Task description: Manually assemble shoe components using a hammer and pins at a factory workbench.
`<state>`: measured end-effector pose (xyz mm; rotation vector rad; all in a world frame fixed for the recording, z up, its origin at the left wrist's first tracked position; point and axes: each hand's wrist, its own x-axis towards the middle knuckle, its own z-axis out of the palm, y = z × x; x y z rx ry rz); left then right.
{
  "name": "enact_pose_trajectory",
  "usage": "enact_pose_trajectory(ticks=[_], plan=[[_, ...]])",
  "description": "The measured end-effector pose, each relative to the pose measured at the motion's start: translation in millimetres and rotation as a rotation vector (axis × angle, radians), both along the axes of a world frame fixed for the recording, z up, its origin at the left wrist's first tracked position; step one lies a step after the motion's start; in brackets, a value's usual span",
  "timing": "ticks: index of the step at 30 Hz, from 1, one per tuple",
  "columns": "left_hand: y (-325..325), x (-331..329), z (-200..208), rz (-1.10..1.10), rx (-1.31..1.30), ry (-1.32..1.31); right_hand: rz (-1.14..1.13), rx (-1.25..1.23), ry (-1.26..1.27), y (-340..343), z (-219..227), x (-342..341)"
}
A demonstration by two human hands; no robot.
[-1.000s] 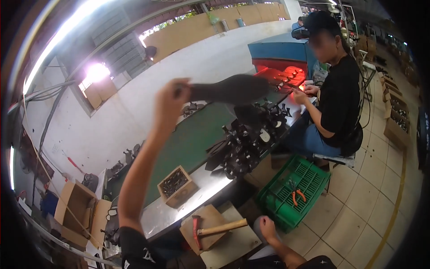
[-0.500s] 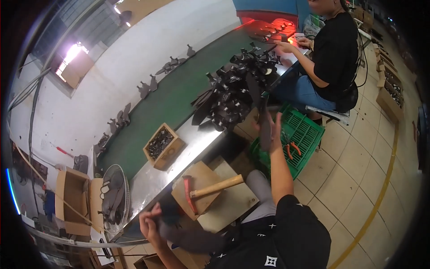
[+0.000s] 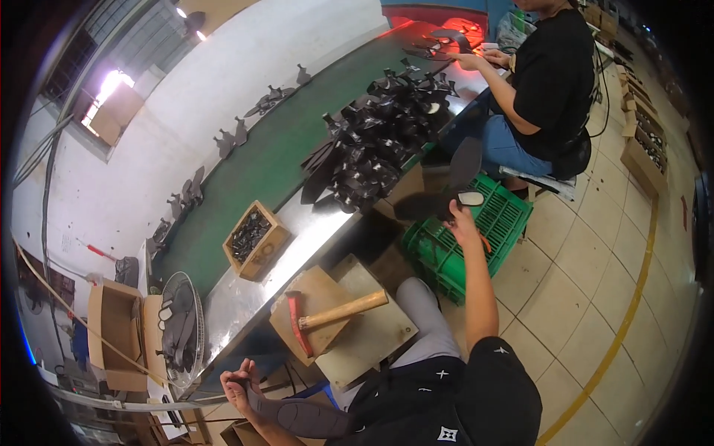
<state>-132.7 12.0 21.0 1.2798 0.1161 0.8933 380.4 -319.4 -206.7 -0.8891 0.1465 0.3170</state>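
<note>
In my left hand (image 3: 242, 386), low in the view, the fingers are closed round one end of a dark shoe sole (image 3: 309, 418) that lies across toward my shirt. My right hand (image 3: 461, 223) is reached out over a green plastic crate (image 3: 439, 267). It grips dark sole pieces (image 3: 465, 162), one pointing away and another to the left, with a pale patch at the heel end by my fingers. Just beyond is a heap of black heeled soles (image 3: 372, 141) on the bench. A hammer (image 3: 338, 311) with a red head rests on a wooden board between my arms.
A wooden box (image 3: 276, 251) of small dark parts stands on the bench's metal edge. Heeled soles line the far side of the green belt (image 3: 223, 186). At left are a wire basket (image 3: 199, 327) of soles and a cardboard box (image 3: 111, 334). A co-worker (image 3: 550, 89) sits at the far right.
My right hand has turned its sole pieces from near upright to spread apart, showing the pale heel patch. My left hand with its sole has moved slightly down and left. The view has shifted a little.
</note>
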Motion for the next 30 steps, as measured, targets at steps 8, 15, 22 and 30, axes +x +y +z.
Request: enact_pose_trajectory(ticks=[8, 15, 22, 30], plan=[[-1, 40, -14, -0.017, -0.022, -0.047, -0.041, -0.248, 0.175, -81, -6, -5], [-30, 53, -9, 0.111, -0.104, -0.003, -0.221, 0.114, -0.378, -23, 91, -56], [-32, 8, -20, 0.217, -0.025, -0.059, 0.309, -0.593, -1.108, 160, 283, -86], [-40, -10, -21, 0.34, -0.062, -0.178, 0.365, -1.757, -1.298, 314, 221, -45]])
